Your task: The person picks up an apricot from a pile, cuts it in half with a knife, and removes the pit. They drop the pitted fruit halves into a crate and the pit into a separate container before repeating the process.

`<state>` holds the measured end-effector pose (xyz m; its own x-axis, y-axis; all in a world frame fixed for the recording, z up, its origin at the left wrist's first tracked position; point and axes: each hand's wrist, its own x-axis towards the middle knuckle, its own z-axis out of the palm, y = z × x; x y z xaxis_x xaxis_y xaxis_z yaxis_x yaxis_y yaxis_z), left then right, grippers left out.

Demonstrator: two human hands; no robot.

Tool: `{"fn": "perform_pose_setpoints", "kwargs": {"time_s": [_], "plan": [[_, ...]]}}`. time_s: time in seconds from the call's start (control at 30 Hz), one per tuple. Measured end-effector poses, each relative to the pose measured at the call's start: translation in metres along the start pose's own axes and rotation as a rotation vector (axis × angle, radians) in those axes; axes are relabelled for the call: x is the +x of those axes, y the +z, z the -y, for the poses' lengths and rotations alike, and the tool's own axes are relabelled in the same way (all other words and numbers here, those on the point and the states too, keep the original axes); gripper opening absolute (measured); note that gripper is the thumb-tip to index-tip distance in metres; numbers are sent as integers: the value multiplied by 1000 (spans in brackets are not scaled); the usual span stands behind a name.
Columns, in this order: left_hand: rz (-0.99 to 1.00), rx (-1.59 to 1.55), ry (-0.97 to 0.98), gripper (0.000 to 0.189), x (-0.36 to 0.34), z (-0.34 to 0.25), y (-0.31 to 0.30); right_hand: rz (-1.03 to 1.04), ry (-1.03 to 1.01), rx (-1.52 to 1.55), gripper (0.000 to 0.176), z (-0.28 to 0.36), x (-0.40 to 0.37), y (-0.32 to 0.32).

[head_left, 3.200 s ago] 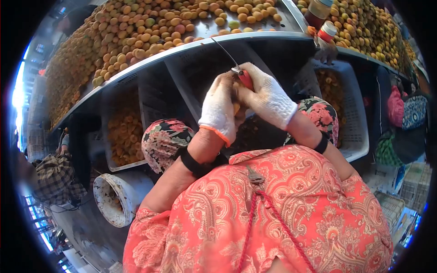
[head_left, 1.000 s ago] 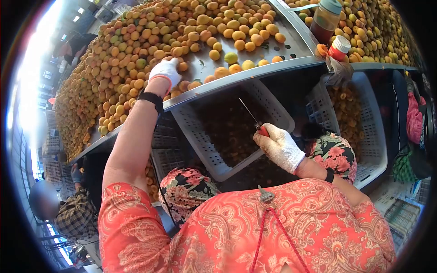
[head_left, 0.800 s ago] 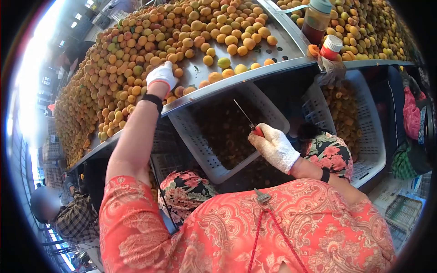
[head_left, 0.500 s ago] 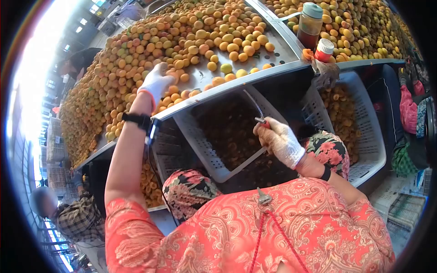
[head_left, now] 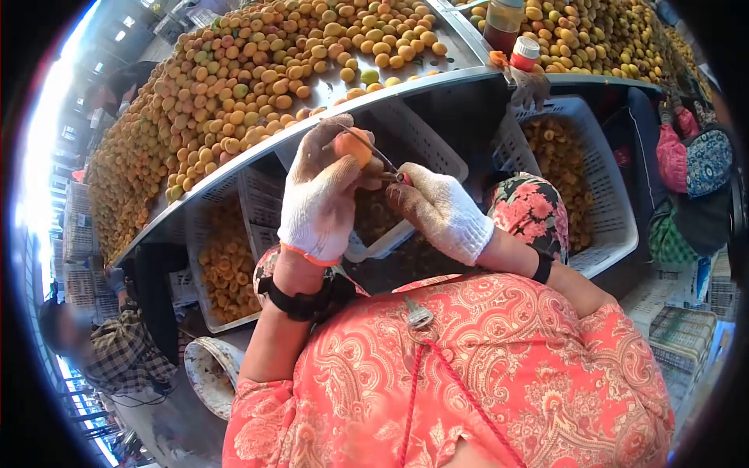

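My left hand (head_left: 312,203), in a stained white knit glove, grips an orange apricot (head_left: 353,147) between thumb and fingers. In my right hand (head_left: 445,210), also gloved, is a small knife (head_left: 382,159) with a thin blade and a reddish handle. The blade reaches up to the left and lies against the apricot. Both hands are close together in front of my chest, over a pale plastic crate (head_left: 425,140) that they partly cover. Behind them, a heap of apricots (head_left: 257,70) covers much of the metal sorting table.
The table's metal rim (head_left: 257,147) curves past my hands. A bottle of dark liquid (head_left: 501,30) and a red jar (head_left: 525,53) stand on it. Crates of cut fruit sit left (head_left: 226,273) and right (head_left: 573,179). A white bucket (head_left: 214,374) and a person in checks (head_left: 129,351) are at left.
My left hand has come back from the heap with an apricot. My right hand has moved left with the knife to meet it. The view has shifted slightly.
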<state>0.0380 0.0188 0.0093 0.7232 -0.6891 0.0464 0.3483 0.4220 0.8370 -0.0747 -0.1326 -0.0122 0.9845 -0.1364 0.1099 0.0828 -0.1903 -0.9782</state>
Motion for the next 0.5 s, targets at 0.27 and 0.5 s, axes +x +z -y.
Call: {"fn": "perform_pose_setpoints", "kwargs": {"time_s": [0.27,0.5], "plan": [[-88,209,128,47,-2,8,7,-18,12,-122,28,6,-5,0],[-88,-45,72,49,-6,10,19,-42,-22,-116,28,-11,-2,8]]}}
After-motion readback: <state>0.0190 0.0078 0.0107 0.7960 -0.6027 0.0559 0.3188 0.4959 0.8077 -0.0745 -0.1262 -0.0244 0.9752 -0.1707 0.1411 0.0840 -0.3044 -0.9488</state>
